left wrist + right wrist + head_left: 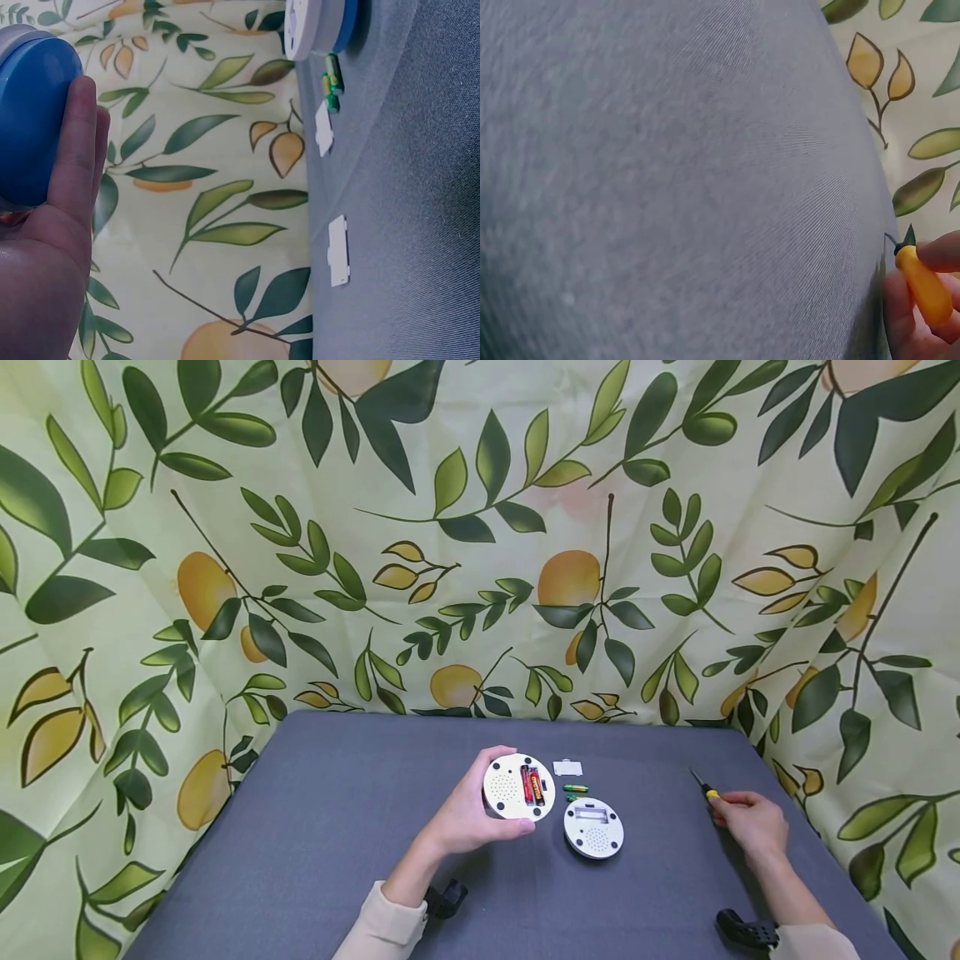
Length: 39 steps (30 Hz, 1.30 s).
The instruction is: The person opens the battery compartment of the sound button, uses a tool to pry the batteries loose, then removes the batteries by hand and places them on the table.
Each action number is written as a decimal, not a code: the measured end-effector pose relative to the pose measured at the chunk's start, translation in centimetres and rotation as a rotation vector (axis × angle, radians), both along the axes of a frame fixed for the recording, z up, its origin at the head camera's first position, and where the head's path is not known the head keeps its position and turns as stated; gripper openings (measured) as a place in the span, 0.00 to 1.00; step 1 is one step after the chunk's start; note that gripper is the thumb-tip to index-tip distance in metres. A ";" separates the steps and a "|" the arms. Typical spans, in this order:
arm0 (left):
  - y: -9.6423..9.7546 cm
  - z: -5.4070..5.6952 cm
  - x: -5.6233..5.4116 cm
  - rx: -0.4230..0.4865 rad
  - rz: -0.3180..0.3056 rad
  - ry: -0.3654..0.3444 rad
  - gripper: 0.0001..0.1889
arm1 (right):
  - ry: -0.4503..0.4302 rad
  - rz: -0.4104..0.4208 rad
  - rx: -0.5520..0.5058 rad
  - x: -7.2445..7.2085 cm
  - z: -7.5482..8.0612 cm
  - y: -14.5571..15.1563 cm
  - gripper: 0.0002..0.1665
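My left hand grips a round white device by its edges, thumb at the near side and fingers at the far side. Its underside faces up, with speaker holes, dark round feet and two red batteries in an uncovered compartment. The left wrist view shows its blue other side. Over the table's right part, my right hand holds a small screwdriver by its yellow handle, the thin shaft pointing away. Right of the held device lies a second round white device, underside up, its battery compartment without batteries.
Two green batteries lie just beyond the second device. A white battery cover lies behind them; the left wrist view shows another white cover. A grey cloth covers the table, and leaf-patterned fabric hangs around its back and sides.
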<state>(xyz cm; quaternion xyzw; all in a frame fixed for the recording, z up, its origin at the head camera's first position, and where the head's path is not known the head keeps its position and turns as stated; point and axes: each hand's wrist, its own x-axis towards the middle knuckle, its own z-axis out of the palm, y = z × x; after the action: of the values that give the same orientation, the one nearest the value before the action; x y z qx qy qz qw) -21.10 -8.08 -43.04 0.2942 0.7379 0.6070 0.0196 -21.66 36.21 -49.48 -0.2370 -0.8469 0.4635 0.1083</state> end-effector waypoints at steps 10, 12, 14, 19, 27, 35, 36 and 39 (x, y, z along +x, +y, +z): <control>0.0 -0.1 0.0 0.003 0.007 0.010 0.48 | -0.024 0.053 0.335 -0.4 -0.2 0.4 0.22; 0.0 -0.1 0.0 0.003 0.007 0.008 0.48 | -0.019 0.069 0.357 -0.4 -0.2 0.3 0.21; 0.0 -0.1 0.0 0.004 0.007 0.005 0.48 | -0.020 0.083 0.375 -0.3 -0.1 0.2 0.20; 0.1 0.0 0.1 0.010 -0.002 -0.007 0.48 | -0.046 0.099 0.382 -0.1 0.0 0.2 0.18; 0.1 0.0 0.1 0.008 0.000 -0.016 0.48 | -0.002 0.123 0.468 0.2 1.2 -0.6 0.16; 0.1 0.0 0.1 0.010 0.000 -0.012 0.49 | 0.099 0.186 0.472 0.7 3.7 -3.0 0.17; 0.1 0.0 0.1 0.010 0.001 -0.012 0.49 | 0.121 0.203 0.470 0.8 4.0 -3.4 0.18; 0.0 0.1 0.1 0.012 0.001 -0.011 0.49 | 0.191 0.255 0.456 1.1 4.8 -4.5 0.18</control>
<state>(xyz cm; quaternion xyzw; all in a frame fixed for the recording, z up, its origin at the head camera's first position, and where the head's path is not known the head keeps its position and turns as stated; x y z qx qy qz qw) -21.03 -8.05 -42.98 0.2905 0.7343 0.6132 0.0213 -20.58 31.75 -44.70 -0.0533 -0.9383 0.2909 0.1791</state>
